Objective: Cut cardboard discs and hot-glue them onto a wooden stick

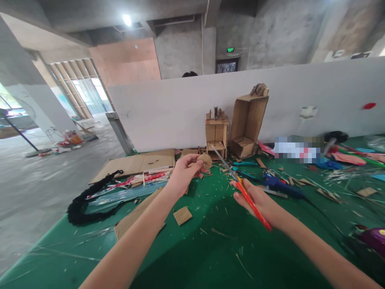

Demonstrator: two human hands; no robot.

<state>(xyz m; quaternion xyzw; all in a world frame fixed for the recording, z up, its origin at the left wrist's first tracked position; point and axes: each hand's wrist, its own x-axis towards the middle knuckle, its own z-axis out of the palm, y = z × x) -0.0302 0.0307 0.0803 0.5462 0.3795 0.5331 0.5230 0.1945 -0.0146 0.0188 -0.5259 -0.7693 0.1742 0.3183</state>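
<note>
Pinching 1 cardboard disc (pixel 205 161), the left hand (pixel 185 172) faces the right hand (pixel 265 202), which grips orange-handled scissors (pixel 241 185), apparently closed.

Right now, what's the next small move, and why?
Probably bring the blade of the red-handled tool to the edge of the cardboard disc. The left hand pinches the disc, the right hand grips the tool, and the blade appears clear of the disc.
</note>
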